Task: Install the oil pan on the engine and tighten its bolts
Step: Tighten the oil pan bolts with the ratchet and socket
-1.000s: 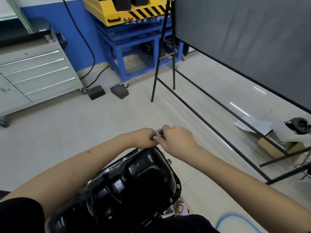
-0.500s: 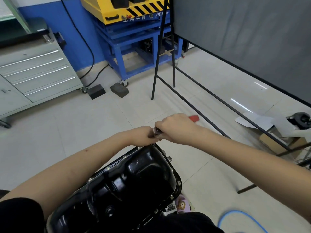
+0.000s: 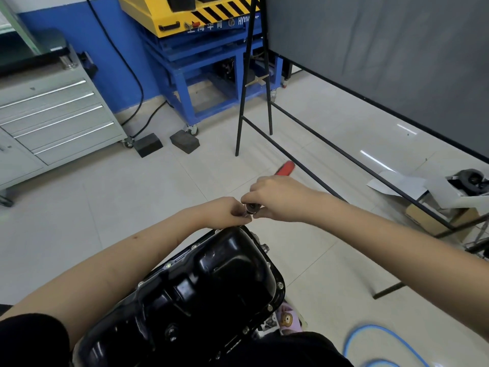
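Ratchet (image 3: 284, 168): head over the oil pan's (image 3: 211, 282) far rim, red handle pointing away.
Right hand (image 3: 277, 197): curled round the ratchet.
Left hand (image 3: 227, 210): pinching its head.

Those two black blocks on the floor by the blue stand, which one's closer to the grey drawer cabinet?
The left black block, next to the cabinet's caster; the other black block lies further right, by the blue stand's wheel.

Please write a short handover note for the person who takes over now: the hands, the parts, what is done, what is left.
Left hand pinches the ratchet head at the far edge of the oil pan.
Right hand grips the red-handled ratchet.
Done: pan sits on the engine, bolts placed around the rim.
Left: tighten them; how tight each is cannot be seen.
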{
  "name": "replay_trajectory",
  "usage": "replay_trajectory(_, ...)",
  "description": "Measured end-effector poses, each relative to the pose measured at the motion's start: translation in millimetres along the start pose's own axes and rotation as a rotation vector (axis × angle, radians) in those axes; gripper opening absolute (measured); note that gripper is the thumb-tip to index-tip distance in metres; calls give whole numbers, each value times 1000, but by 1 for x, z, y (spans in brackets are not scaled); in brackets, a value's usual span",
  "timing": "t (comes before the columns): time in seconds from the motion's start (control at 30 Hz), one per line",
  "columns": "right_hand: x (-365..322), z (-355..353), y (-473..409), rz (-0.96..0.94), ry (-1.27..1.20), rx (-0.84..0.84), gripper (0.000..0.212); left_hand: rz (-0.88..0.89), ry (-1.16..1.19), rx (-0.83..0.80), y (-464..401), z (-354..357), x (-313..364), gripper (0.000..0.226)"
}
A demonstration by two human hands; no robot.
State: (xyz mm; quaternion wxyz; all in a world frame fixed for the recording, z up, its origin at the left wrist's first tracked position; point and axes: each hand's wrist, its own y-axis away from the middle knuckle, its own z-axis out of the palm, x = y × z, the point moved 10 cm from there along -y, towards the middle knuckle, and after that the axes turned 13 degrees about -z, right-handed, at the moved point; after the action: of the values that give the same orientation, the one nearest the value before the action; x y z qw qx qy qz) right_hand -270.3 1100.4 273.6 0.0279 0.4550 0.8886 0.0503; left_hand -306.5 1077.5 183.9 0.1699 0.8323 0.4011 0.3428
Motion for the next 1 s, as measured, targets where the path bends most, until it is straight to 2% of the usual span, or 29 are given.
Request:
replay_trajectory(0.17, 4, 2, 4, 174, -63, 122, 36, -24, 107, -29, -1, 1, -8, 35)
replay_trajectory(0.27, 8, 10, 14, 362, -235, 243, 42, -56, 248, -75, -1, 0, -14, 31)
replay_trajectory(0.33, 10, 19, 21, 466, -377, 315, 38, -89, 316, -78, -1, -1, -23, 32)
replay_trajectory(0.43, 8, 32, 25, 544, -594, 360, 42, -130, 340, -97, 0, 6, -32, 28)
replay_trajectory(0.53, 5, 28, 19, 457, -483, 268, 35, -148, 278, -91, -2, 8, -34, 21)
replay_trajectory(0.63, -3, 15, 8, 218, -279, 109, 35, -157, 236, -85, -4, 10, -36, 25)
replay_trajectory(0.73, -14, 6, -1, 11, -51, 18, 30, -122, 223, -87, -3, 12, -32, 22)
replay_trajectory(0.87, -8, 0, -5, -54, 70, 7, 22, -32, 258, -67, 1, 4, -15, 18)
replay_trajectory(1.0, 2, -5, -12, -80, 130, -12, 23, -4, 56, 38, 0, -3, -5, 24)
